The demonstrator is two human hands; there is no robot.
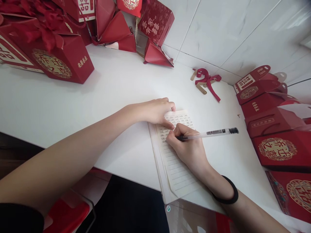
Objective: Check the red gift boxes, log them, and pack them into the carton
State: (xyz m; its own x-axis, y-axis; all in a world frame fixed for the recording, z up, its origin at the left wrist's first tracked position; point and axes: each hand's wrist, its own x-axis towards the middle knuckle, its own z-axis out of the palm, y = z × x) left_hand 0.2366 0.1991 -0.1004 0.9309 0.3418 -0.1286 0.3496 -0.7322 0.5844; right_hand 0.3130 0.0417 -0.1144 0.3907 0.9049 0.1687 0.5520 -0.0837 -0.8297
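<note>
The notebook [179,176] lies on the table [126,81], its lower end at the near edge. The right hand [190,149] is closed around the pen [211,133]; the left hand [157,111], thumb and fingers apart, rests on the notebook's upper part. Sound practice: steady left-hand pressure, right wrist supported. The pen tip is hidden by fingers; the small handwriting [179,120] is mostly illegible.

white table [114,77] | notebook [179,174] at edge | red boxes [80,61] | red ribbon [207,77]
</note>
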